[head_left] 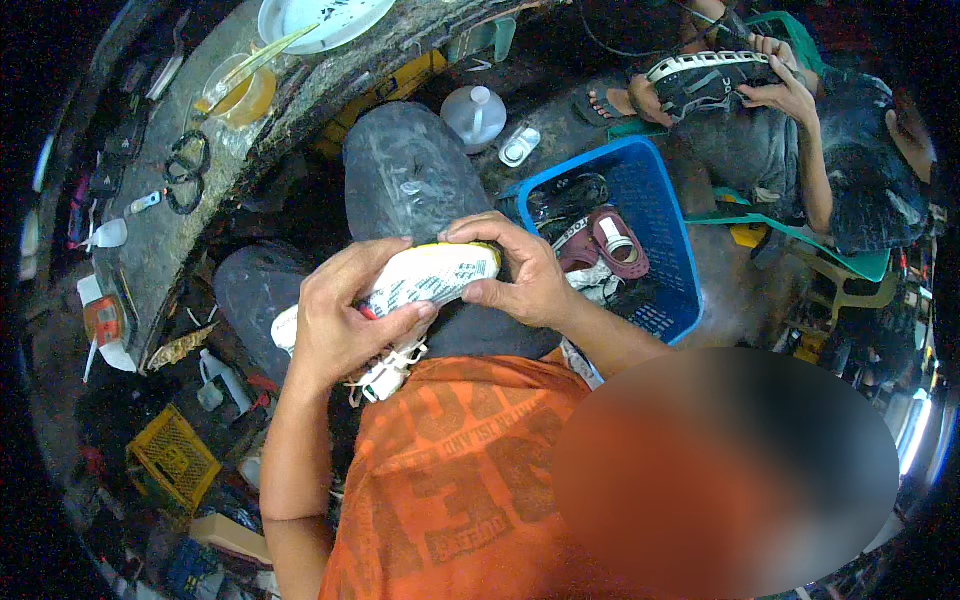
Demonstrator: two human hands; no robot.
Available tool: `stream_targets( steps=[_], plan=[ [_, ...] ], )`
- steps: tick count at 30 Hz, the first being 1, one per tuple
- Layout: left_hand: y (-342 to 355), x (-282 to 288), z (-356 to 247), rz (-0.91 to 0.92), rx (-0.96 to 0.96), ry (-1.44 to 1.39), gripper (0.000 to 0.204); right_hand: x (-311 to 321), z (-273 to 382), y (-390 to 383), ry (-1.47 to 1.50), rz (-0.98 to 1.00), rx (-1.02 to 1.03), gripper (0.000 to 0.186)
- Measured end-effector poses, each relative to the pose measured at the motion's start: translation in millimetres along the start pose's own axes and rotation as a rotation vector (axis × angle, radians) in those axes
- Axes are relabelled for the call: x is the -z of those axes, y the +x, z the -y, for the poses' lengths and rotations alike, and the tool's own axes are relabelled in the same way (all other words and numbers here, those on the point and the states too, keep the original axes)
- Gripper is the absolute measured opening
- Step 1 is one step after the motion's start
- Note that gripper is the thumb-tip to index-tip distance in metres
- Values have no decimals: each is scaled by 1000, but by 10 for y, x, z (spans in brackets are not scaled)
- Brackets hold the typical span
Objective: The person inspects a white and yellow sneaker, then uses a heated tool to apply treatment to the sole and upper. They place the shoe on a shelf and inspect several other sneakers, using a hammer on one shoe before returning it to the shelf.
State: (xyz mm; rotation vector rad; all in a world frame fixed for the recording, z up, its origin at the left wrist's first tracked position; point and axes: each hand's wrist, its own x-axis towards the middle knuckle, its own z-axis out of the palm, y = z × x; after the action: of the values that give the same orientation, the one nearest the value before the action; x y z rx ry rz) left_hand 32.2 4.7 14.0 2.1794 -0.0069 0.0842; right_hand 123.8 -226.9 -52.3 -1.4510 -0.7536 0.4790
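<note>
Over my lap I hold a white sneaker [440,275] with dark printed marks and a yellow edge along its sole. My left hand [350,305] grips one end, its thumb lying across the white upper. At the other end my right hand [520,275] has its fingers over the yellow edge and its thumb below. White laces [388,375] dangle beneath my left hand. The sneaker's far side is turned away from me.
A blue plastic basket [675,250] with a maroon clog [622,255] stands at my right. Beyond it, another person's hands hold a black shoe [715,85]. A concrete ledge [150,180] curves along the left, bearing a yellowish bowl [245,98]. A clear jug [473,118] stands past my knee.
</note>
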Motion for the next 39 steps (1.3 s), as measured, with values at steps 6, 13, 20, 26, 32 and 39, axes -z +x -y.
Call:
stream_targets(
  steps=[6,13,20,26,32,39],
  plan=[
    [-14,-26,-39,3,1,-4,55,-49,7,40,-140,32,98,47],
    [-17,-42,-22,-5,-17,9,54,-171,-56,7,16,-43,41,33],
    [-32,-75,-25,-25,0,-22,52,-245,-66,3,20,-137,72,27],
    [-63,-89,-69,-38,0,77,52,-284,-75,-17,67,-171,52,25],
    [-60,-96,-51,-41,-47,89,54,-191,-40,-8,56,-115,49,28],
    [-59,-104,-13,-49,-22,64,55,-193,-130,-104,53,-203,108,24]
  ],
)
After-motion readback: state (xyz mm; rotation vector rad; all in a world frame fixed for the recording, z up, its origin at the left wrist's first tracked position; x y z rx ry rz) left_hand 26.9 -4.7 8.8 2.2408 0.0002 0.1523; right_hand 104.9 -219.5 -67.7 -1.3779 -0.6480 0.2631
